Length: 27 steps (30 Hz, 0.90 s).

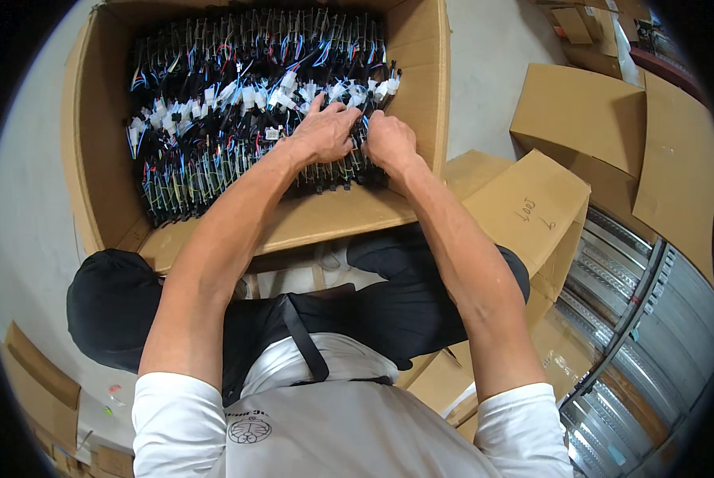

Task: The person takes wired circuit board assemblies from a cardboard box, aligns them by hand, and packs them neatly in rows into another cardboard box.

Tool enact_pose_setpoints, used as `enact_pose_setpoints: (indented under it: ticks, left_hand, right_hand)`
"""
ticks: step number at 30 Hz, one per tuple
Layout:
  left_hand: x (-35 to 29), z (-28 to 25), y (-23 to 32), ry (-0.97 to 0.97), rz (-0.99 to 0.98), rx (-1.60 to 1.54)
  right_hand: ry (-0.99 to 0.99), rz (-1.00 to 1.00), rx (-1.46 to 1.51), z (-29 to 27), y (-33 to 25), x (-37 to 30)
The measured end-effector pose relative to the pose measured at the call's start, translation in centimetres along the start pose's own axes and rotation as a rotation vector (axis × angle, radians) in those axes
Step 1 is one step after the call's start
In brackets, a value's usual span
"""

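A big cardboard box [415, 88] holds rows of bundled wire harnesses [189, 177], black with blue and red wires and white connectors [245, 97]. Over the right part of the middle row lies my left hand [322, 133], its fingers apart and touching the harnesses by the white connectors. Close beside it, near the box's right wall, my right hand [391, 142] is closed with the fingertips curled down among the harnesses. Whatever those fingers grip is hidden behind the hand.
On the right stand open cardboard boxes [580, 111] and a flap with handwriting [524, 209]. Beyond them runs a metal roller conveyor [604, 263]. More cardboard [42, 382] lies at the lower left on the pale floor [30, 231]. My knees press near the box's front edge.
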<state>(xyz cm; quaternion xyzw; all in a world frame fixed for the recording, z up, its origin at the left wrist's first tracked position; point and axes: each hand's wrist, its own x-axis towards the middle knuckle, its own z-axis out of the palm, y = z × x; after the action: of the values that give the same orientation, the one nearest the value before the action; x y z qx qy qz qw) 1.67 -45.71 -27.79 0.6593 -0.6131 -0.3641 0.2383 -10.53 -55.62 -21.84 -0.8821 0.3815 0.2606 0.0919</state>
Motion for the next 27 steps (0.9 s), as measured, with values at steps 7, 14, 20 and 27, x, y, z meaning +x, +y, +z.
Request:
enact_pose_setpoints:
  ticks: [7,14,20,27]
  left_hand:
    - [0.7,-0.4,-0.7,-0.090,0.054,0.007]
    - [0.0,-0.3,-1.6,-0.010,0.076,-0.017]
    - [0.5,1.2,-0.7,0.221,0.185,0.112]
    - [-1.5,1.0,1.2,0.443,0.321,0.360]
  right_hand:
    - [-0.178,0.109,0.070,-0.3,-0.5,0.3]
    - [-0.301,0.101,0.079,-0.4,-0.7,1.5]
    - [-0.167,-0.056,-0.062,-0.1,0.1,0.9]
    - [0.079,-0.454,-0.496,-8.8,-0.2,-0.5]
